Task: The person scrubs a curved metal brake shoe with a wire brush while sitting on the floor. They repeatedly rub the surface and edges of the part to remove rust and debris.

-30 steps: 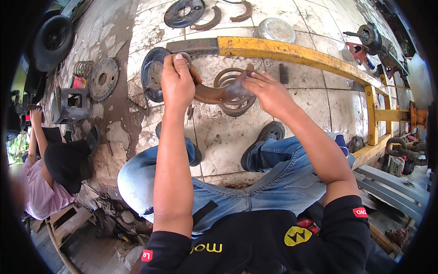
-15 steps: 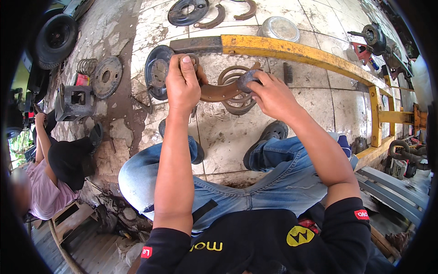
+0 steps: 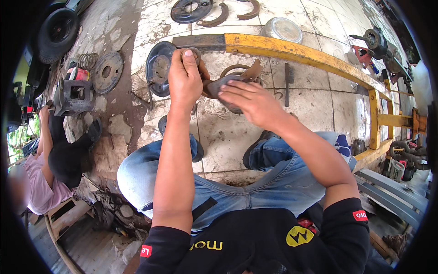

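Note:
A curved brown brake shoe [image 3: 252, 71] is held up over the tiled floor, its left end in my left hand [image 3: 185, 84], whose fingers are closed round it with the thumb on top. My right hand [image 3: 258, 104] lies along the shoe, slightly blurred, pressing a dark grey piece that looks like sandpaper [image 3: 219, 85] onto its outer curve. The fingers rest over that piece, and the thumb is hidden. Partly covered behind the shoe are brown rings [image 3: 234, 68] on the floor.
Beyond my hands runs a yellow steel frame [image 3: 273, 45]. A black backing plate [image 3: 159, 68] lies left, a brush [image 3: 287, 84] right. Farther off are two more brake shoes [image 3: 216, 17] and a round metal pan [image 3: 283, 30]. Another person [image 3: 45, 178] sits at the left.
My right hand has slid leftward along the brake shoe with the sandpaper, from its right end toward the middle. My left hand keeps its grip on the shoe.

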Demonstrator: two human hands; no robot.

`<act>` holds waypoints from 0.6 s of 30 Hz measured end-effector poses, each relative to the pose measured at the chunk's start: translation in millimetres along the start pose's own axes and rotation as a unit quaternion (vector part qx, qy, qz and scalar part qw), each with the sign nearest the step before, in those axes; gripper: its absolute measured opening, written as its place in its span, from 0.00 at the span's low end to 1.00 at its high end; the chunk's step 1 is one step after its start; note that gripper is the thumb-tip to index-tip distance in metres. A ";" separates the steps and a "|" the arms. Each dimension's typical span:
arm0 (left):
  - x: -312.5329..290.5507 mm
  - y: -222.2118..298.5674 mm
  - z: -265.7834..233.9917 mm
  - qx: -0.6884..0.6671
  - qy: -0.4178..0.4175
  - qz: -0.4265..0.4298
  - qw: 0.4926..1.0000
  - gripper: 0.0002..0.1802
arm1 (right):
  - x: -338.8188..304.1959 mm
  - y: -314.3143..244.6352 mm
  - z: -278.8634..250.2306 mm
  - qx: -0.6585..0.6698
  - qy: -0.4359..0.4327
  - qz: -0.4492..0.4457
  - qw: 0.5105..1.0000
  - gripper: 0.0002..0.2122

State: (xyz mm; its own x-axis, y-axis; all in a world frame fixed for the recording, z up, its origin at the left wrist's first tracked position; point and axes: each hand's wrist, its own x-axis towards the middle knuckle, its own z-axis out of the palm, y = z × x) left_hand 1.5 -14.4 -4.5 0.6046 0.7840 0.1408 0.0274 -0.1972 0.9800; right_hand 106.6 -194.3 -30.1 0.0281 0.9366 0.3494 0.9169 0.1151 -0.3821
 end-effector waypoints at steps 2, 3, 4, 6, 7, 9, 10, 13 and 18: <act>-0.2 0.2 1.2 0.008 -0.012 0.003 1.000 0.17 | -1.4 1.9 10.2 0.033 -0.024 0.015 0.999 0.22; -0.3 1.1 0.4 0.006 -0.011 0.001 1.000 0.17 | 1.1 3.8 12.3 0.050 -0.035 0.019 0.998 0.22; -1.1 1.3 -0.3 0.004 -0.009 0.000 1.000 0.17 | 1.0 10.6 8.4 0.022 -0.075 0.040 0.996 0.22; -1.6 -1.5 -0.6 -0.009 -0.004 -0.002 1.000 0.17 | 1.1 22.7 -4.8 -0.032 -0.159 0.078 0.984 0.22; -1.5 -4.3 0.7 -0.020 0.000 -0.001 1.000 0.17 | 4.6 21.4 -9.0 -0.038 -0.178 0.084 0.980 0.22; 0.0 -7.8 1.6 -0.029 0.006 0.002 1.000 0.17 | 10.0 17.5 -19.4 -0.051 -0.218 0.102 0.969 0.20; 1.1 -8.8 1.7 -0.028 0.008 0.004 1.000 0.17 | 9.3 12.3 -16.2 -0.049 -0.153 0.066 0.985 0.20; 2.0 -5.4 3.0 -0.027 0.022 -0.019 0.999 0.17 | 3.8 4.8 -5.9 -0.054 -0.035 0.015 0.998 0.18; 2.8 -3.3 -0.1 -0.039 0.029 -0.048 0.998 0.18 | -5.8 35.9 -22.6 -0.128 -0.121 0.103 0.979 0.18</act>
State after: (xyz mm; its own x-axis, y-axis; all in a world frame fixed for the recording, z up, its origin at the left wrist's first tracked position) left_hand 3.1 -11.5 -7.4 0.5548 0.8304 0.0515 0.0189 -0.0745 0.9970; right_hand 148.4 -203.1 -26.4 0.1553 0.9859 0.0622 0.9724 -0.1415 -0.1855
